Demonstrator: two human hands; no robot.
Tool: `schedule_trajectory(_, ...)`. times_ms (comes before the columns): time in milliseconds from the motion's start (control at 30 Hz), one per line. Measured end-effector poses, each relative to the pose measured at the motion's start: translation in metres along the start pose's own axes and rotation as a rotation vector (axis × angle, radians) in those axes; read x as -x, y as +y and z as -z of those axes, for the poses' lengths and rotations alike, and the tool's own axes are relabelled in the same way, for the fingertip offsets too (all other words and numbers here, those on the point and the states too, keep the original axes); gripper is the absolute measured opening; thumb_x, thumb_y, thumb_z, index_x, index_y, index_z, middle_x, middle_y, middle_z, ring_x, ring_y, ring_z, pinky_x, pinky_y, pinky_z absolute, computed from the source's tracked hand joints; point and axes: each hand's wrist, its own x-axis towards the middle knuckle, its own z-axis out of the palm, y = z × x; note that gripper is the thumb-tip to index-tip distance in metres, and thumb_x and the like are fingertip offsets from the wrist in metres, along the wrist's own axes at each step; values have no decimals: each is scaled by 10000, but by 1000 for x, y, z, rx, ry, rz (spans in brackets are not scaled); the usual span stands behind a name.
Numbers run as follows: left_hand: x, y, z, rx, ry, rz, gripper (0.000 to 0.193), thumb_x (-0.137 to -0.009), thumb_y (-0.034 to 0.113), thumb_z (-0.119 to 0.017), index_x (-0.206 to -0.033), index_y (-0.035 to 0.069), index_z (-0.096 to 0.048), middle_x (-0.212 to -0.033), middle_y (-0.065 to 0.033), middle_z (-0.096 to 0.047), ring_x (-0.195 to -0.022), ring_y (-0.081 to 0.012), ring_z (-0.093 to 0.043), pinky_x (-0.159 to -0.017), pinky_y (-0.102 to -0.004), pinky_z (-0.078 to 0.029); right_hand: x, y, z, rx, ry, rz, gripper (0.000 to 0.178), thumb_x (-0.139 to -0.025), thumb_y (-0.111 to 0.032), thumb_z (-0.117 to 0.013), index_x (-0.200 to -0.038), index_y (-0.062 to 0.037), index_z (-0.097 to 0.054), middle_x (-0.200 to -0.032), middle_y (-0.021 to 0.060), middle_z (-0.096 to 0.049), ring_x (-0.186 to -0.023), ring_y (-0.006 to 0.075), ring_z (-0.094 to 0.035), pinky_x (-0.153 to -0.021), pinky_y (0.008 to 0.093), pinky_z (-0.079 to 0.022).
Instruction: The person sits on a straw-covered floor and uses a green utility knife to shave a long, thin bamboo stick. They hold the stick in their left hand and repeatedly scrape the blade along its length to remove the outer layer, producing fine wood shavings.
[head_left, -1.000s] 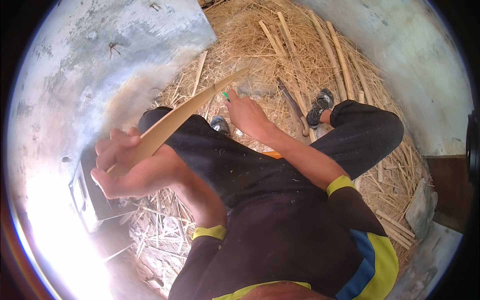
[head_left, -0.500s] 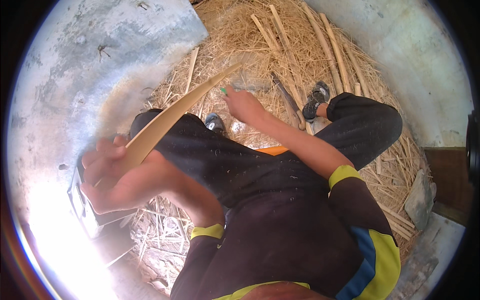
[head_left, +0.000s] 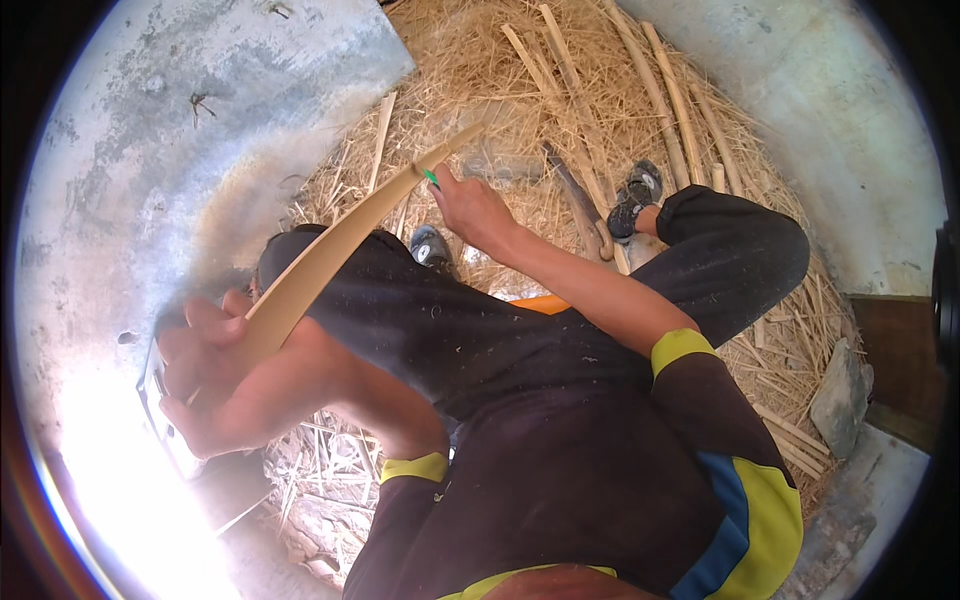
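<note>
A long, pale tan bamboo strip (head_left: pixel 345 230) slants up and away to the right, tapering toward its far end. My left hand (head_left: pixel 235 365) is closed around its near, wider end, out to the left of my thigh. Closed on a small green tool (head_left: pixel 431 177), my right hand (head_left: pixel 476 213) reaches forward beside the strip's far part. Only a green bit of the tool shows, at the strip's edge; the fingers hide the rest, so its kind is unclear. It looks to be touching the strip.
Straw and shavings (head_left: pixel 480 70) cover the floor. Several bamboo poles (head_left: pixel 665 100) lie at the far right, near a dark stick (head_left: pixel 575 195) by my right shoe (head_left: pixel 634 195). Pale walls (head_left: pixel 190 130) curve round both sides. A grey stone (head_left: pixel 840 400) sits at the right.
My right hand has moved slightly left, bringing the green tool up to the strip's edge. My left hand has dropped slightly, still gripping the strip.
</note>
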Motion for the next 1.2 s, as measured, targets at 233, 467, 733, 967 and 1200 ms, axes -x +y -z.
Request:
schedule_trajectory(233,-27,-12,7,-21,-37,-27,352,-825,301,-357,-513,145,-305,-535,15,-253,-506,-120,-312,-467,-241,-259,-18,13,-17,119,56,50,198,-931,-191,-409,-1037,-25,-394,-664,252,-578,-680,455,-589,-606,548,-460)
schedule_trajectory(467,-23,-10,-3,7,-20,-31,341,-833,321,-356,-544,145,-314,-514,11,-231,-504,-124,-327,-481,-267,-262,-19,39,-30,146,2,-85,190,-834,-45,-444,-1013,19,-431,-711,263,-604,-714,434,-616,-619,516,-490)
schedule_trajectory(733,-24,-9,6,-103,0,-8,352,-824,328,-347,-521,171,-265,-512,16,-219,-515,-115,-331,-477,-250,-265,-17,48,-36,111,-13,-93,163,-901,-125,-408,-996,8,-412,-695,272,-594,-685,441,-611,-603,520,-481)
schedule_trajectory(967,-21,-8,10,-26,-50,32,374,-814,342,-366,-497,161,-282,-529,15,-240,-509,-114,-312,-456,-250,-244,-39,83,-50,404,-11,-186,181,-859,-70,-466,-997,16,-543,-772,191,-658,-733,353,-663,-608,428,-540)
schedule_trajectory(1200,-5,-5,22,-5,-126,-40,390,-799,361,-383,-478,143,-344,-527,8,-284,-502,-117,-294,-460,-251,-204,19,226,-20,413,-28,-521,267,-896,-172,-472,-1081,11,-529,-914,244,-629,-842,396,-626,-697,451,-510)
